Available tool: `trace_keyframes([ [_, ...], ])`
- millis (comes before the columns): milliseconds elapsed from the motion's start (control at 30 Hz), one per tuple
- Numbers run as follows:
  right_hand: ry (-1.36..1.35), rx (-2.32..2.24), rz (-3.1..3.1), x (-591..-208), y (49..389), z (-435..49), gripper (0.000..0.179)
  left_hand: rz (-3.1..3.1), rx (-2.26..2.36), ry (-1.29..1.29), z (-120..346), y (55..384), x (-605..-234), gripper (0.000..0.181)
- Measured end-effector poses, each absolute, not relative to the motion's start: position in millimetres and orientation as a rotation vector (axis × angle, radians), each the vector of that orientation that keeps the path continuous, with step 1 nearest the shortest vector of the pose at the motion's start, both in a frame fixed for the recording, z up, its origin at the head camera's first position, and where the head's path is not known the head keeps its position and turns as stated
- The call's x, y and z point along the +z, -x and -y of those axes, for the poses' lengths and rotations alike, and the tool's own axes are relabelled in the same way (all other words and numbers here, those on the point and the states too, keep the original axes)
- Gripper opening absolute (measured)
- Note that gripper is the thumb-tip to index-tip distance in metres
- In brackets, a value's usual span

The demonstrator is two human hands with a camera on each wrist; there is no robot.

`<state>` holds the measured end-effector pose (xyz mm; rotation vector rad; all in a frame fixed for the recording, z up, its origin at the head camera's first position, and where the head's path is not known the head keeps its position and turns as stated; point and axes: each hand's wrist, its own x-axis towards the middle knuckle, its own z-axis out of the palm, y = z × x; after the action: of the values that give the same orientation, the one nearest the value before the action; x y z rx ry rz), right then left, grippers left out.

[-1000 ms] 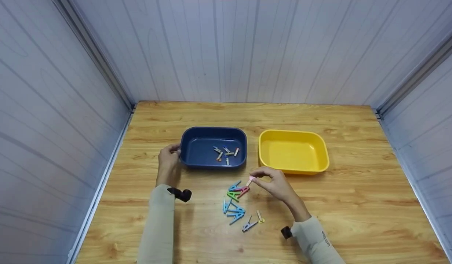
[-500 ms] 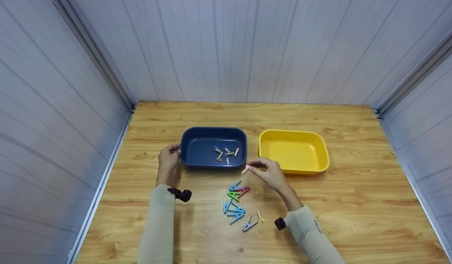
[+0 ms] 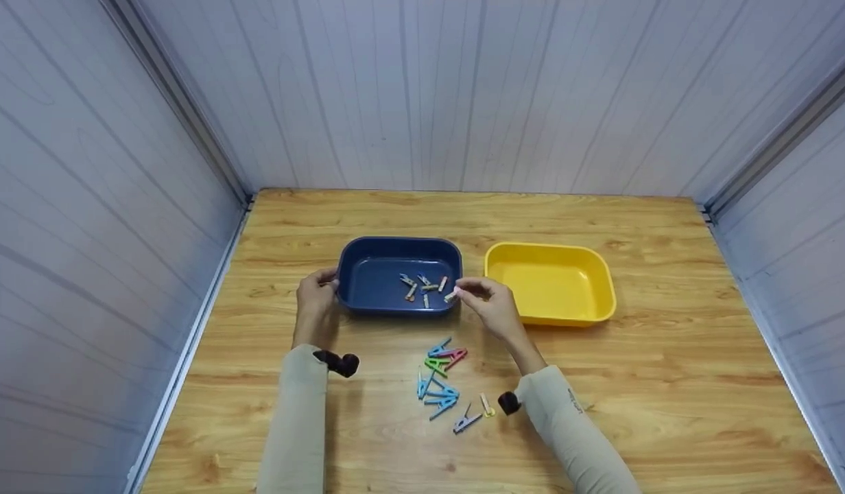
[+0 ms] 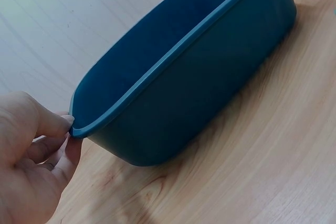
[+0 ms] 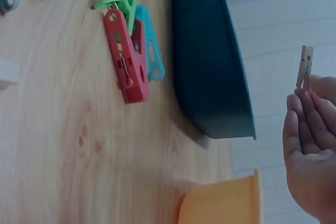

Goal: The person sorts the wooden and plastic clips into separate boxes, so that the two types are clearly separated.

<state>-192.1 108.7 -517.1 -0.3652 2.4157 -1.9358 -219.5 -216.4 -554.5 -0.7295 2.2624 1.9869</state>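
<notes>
My left hand pinches the left rim of the dark blue bin; in the left wrist view the thumb lies over that rim. My right hand holds a small wooden clothespin between thumb and fingertips, over the right end of the blue bin. The right wrist view shows this clothespin upright, its lower end between the fingertips. Several small wooden clothespins lie inside the blue bin, toward its right side.
A yellow bin stands right of the blue one. In front lie several plastic clothespins: a red one, a green one, blue ones and a greyish one. Beside these is a small wooden clothespin with a yellow end.
My right hand has carried the small clothespin up and left, from above the plastic clothespins to over the blue bin's right end. My left hand has stayed at the rim.
</notes>
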Motion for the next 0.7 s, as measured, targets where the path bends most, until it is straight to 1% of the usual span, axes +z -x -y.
trace_keyframes([
  [67, 0.361, -1.938, -2.431, -521, 195, -105, 0.025, -2.323, 1.935, 0.709, 217, 220, -554, 0.03],
  [300, 0.323, -1.953, -2.453, -555, 216, -93, 0.022, -2.441, 1.808, 0.657, 219, 220, -554, 0.031],
  [700, 0.309, -1.827, -2.526, -555, 231, -82, 0.017, -2.425, 1.819, 0.676, 218, 221, -553, 0.031],
])
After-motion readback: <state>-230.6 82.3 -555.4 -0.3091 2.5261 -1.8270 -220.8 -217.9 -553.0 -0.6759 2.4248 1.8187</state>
